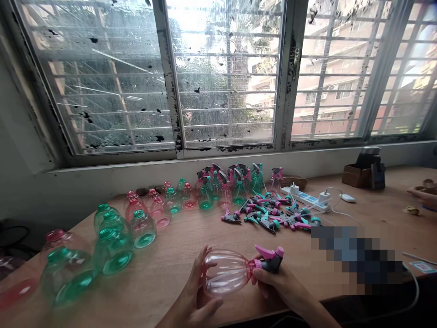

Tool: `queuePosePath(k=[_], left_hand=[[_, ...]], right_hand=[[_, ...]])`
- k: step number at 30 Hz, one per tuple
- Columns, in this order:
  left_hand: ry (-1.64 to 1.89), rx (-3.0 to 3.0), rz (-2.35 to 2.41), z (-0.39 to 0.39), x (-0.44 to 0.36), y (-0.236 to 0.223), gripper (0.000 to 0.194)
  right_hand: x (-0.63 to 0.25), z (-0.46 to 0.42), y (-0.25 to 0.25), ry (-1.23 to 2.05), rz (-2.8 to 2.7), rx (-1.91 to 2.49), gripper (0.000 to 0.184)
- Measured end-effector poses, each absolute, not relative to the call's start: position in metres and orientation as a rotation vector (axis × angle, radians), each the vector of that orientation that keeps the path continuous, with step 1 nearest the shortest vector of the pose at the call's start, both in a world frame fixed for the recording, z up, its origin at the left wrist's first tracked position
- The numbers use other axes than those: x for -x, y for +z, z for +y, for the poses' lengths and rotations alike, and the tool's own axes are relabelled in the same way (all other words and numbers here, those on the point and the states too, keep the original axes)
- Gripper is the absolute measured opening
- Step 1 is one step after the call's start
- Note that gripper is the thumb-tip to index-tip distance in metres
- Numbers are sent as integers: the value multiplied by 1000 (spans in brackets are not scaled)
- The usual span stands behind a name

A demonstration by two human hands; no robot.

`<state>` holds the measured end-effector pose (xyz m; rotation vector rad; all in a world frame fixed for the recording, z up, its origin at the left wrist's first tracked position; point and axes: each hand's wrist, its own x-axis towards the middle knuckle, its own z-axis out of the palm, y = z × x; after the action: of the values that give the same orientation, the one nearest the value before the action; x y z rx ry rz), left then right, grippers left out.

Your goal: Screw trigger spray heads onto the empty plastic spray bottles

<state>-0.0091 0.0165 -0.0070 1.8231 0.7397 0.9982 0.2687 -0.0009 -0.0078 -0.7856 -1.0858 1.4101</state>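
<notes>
A clear pink spray bottle (225,272) lies on its side in the air above the near table edge, its base to the left. My left hand (196,291) is wrapped around the base end, fingers behind and thumb in front. At the neck, my right hand (278,283) grips the pink collar below the pink and black trigger head (269,258). The head sits on the bottle's neck; how tightly, I cannot tell. Beyond it lies a heap of loose trigger heads (269,212) in pink, teal and black.
Headless green bottles (114,250) and pink bottles (160,212) stand along the left. Several bottles with heads (205,193) stand by the window wall. To the right are a power strip (309,199), a cardboard box (357,175), a pixelated patch and another person's hand (425,196).
</notes>
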Motion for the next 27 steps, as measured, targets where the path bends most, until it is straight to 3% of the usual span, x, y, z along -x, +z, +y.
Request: queuePosePath(k=[3,12,17,24,27], left_hand=[[1024,-1836,753,17,9,-6,87],[933,-1631,671,28,16,-27,100],[926,-1633,762,24,13,-18,101],[888,-1608,712,19,11,-5,121],[911,-1608,684,17,9,-4,116]], right_hand=[[-268,0,-10,1409,-1074,780,56],[-270,-1,-6,1431,-1140,803,49],[-269,0,-9,1403,-1100,809,50],[-269,-1,-7,1409,-1132,817,52],[-270,-2,-4,1419,-1150,826,51]])
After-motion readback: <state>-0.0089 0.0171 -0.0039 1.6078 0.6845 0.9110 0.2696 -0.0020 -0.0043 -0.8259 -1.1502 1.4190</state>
